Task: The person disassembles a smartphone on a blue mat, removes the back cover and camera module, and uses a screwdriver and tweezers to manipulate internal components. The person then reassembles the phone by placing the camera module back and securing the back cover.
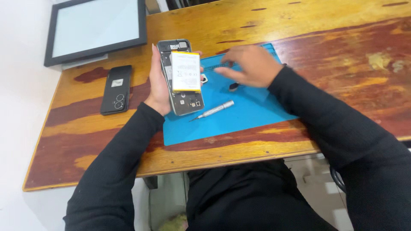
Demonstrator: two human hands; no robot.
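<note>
A: What's in the left hand?

B: An opened phone, back cover off and its white battery showing. The fingers are clasped around its left edge, holding it upright over the left end of the blue mat.

A: And the right hand?

B: It hovers blurred over the mat's far edge, fingers loosely spread and grasping nothing that I can see. A small dark part lies just beneath it.

A: Anything else?

B: A silver screwdriver lies on the mat near the phone. A black back cover sits toward the table's left edge, and a framed panel at the far left corner.

Two phones, one screwdriver
</note>
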